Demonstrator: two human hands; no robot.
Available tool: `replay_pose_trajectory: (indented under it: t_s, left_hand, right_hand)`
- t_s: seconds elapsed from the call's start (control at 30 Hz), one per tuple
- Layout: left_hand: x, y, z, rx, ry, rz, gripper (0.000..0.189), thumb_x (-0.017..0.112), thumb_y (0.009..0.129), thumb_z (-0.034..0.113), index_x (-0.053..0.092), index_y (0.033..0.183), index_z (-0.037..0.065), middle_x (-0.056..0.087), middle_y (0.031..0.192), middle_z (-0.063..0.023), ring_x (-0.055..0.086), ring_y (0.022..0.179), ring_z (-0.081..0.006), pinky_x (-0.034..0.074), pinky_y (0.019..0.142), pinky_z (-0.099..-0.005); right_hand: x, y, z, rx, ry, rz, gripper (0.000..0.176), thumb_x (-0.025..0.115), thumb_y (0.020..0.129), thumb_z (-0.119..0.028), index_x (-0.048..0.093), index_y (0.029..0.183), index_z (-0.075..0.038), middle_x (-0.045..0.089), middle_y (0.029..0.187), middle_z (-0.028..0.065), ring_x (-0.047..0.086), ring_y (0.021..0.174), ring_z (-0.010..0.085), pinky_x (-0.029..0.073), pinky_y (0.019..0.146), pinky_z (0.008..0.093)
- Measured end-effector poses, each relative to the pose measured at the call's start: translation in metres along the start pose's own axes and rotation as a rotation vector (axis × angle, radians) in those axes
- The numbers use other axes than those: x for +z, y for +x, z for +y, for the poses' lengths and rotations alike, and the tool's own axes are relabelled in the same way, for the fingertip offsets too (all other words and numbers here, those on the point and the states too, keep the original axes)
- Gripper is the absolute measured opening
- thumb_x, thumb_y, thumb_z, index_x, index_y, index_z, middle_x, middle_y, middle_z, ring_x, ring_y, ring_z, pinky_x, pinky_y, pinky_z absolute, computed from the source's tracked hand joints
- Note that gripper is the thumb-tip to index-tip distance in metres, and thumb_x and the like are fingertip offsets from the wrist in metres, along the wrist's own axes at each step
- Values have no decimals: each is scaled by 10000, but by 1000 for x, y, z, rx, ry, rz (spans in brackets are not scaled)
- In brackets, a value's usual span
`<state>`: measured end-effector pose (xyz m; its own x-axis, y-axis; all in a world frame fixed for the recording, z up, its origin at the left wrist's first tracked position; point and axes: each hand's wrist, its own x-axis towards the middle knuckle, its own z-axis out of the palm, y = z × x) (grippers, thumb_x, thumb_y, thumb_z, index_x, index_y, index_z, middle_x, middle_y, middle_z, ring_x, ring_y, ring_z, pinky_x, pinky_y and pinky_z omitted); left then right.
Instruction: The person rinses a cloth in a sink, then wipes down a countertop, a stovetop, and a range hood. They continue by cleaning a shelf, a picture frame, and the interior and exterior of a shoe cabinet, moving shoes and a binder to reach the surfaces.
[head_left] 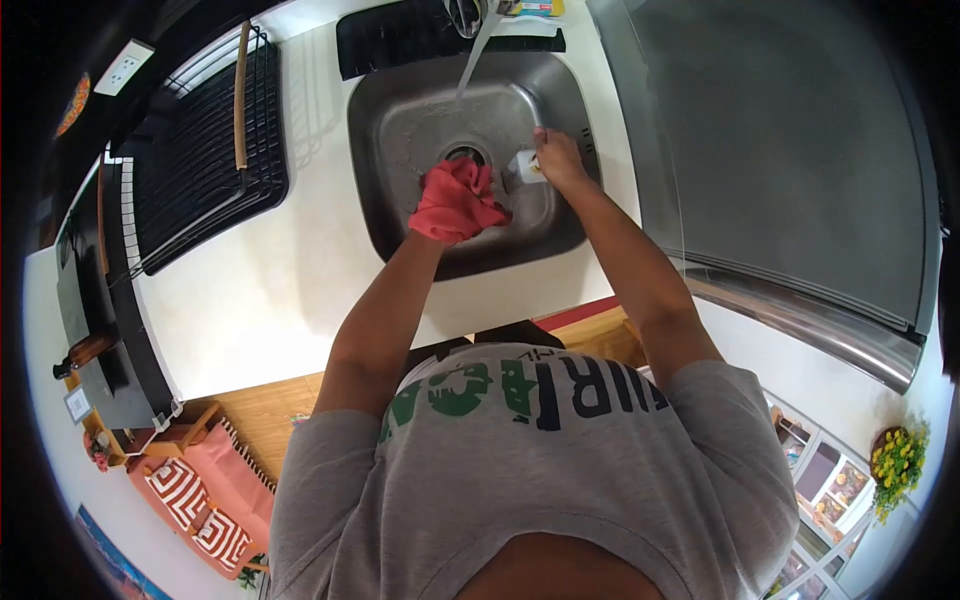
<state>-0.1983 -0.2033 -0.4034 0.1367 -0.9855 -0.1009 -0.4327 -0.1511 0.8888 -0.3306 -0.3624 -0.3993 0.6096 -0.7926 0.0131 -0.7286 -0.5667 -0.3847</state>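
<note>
A bunched red cloth (460, 203) covers my left hand (432, 232) over the lower left of the steel sink (385, 215). The cloth is gathered in that hand, and its fingers are hidden beneath the folds. My right hand (560, 160) is closed around a small white bottle (525, 167), which lies tilted to the left over the right half of the basin. A yellowish mark shows on the bottle. Water (476, 58) runs from the tap into the sink, beyond both hands. Part of the drain (465, 154) shows just past the cloth.
A black dish rack (215, 150) with a wooden handle stands on the white counter (300, 230) at left. Behind the basin lie a dark mat (390, 38) and a packet (530, 10). A large grey appliance surface (780, 130) borders the counter at right.
</note>
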Motion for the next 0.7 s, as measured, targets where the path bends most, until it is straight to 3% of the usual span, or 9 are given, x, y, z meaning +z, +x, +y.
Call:
replay_pose_trajectory:
  t_s: [0.07, 0.17, 0.27, 0.43, 0.47, 0.53, 0.6, 0.67, 0.7]
  left_hand:
    - [21, -3, -30, -223, -1589, -30, 358, 625, 721, 472, 510, 672, 136, 588, 719, -16, 554, 652, -181, 443, 618, -388]
    - [7, -14, -22, -254, -1616, -187, 316, 537, 811, 423, 516, 800, 108, 589, 832, -66, 565, 782, -218, 440, 694, -435]
    - [-21, -25, 24, -264, -1905, -115, 135, 511, 842, 182, 528, 854, 48, 558, 798, -99, 544, 680, -239, 459, 634, -400]
    - [-51, -47, 42, -11, -1349, 8, 201, 521, 852, 178, 530, 993, 35, 581, 906, -109, 578, 797, -229, 494, 723, -377]
    - [-51, -51, 32, 72, -1042, 121, 239, 528, 852, 179, 528, 1043, 35, 588, 941, -117, 587, 836, -226, 500, 755, -360]
    - [-58, -52, -8, 18, -1212, 43, 280, 526, 856, 198, 518, 1086, 39, 586, 991, -112, 583, 890, -227, 488, 799, -338]
    - [-64, -52, -16, -24, -1384, -35, 321, 524, 860, 217, 507, 1130, 43, 584, 1041, -108, 578, 943, -228, 475, 844, -316]
    - [-63, -56, 0, 115, -282, -133, 348, 556, 840, 210, 503, 1139, 38, 575, 1083, -90, 560, 999, -198, 430, 903, -318]
    - [-48, -52, -17, 111, -279, -131, 348, 556, 840, 210, 503, 1139, 38, 575, 1083, -90, 560, 999, -198, 430, 903, -318]
  right_hand:
    - [-9, -3, -12, 82, 98, -81, 438, 330, 931, -317, 598, 828, 14, 596, 884, 247, 563, 867, 409, 425, 804, 469]
    - [-25, -2, -21, 191, 141, -226, 374, 403, 917, -305, 576, 913, 26, 575, 1000, 242, 536, 943, 403, 412, 830, 470]
    - [-51, -23, -52, -118, 111, 147, 335, 520, 879, -285, 549, 1017, 19, 568, 1069, 203, 542, 985, 360, 422, 840, 442]
    - [-25, -84, -98, -127, 1167, -85, 357, 620, 831, -238, 539, 1092, -9, 591, 1024, 114, 543, 960, 156, 419, 860, 322]
    - [-18, -84, -90, -133, 1176, -92, 357, 620, 831, -238, 539, 1092, -9, 591, 1024, 114, 543, 960, 156, 419, 860, 322]
    - [-14, -80, -66, -9, 680, -592, 356, 595, 851, -217, 520, 1139, -22, 592, 1023, 105, 533, 935, 135, 409, 882, 302]
    - [-28, -75, -70, 75, 867, -565, 340, 613, 841, -221, 555, 1089, 6, 611, 957, 103, 562, 881, 141, 431, 848, 283]
    - [-48, -74, -91, 352, 1936, -554, 306, 624, 830, -221, 602, 987, 41, 623, 891, 98, 578, 828, 142, 453, 795, 264]
    - [-23, -71, -96, 441, 2044, -536, 243, 613, 831, -208, 633, 807, 32, 641, 792, 86, 606, 738, 172, 481, 692, 296]
